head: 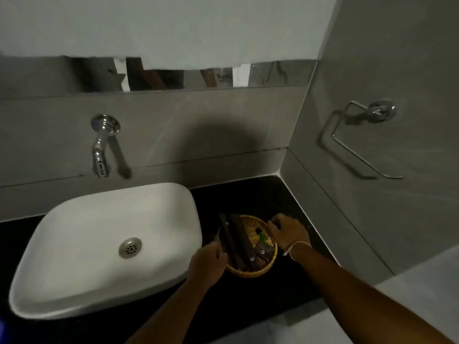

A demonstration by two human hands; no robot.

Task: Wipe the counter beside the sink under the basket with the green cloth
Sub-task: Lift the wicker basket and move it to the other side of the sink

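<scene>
Both hands, left hand (208, 263) and right hand (288, 230), grip the basket (250, 269) rim on the dark counter (248, 194) beside the sink (99, 244), probably to lift it aside; no green cloth is visible.

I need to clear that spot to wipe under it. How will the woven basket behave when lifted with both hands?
The basket looks woven and shallow, so probably light and fairly stiff. The long dark packets overhang its rim and may slide off if it tilts. The left hand and right hand on opposite sides should keep it level.
</scene>
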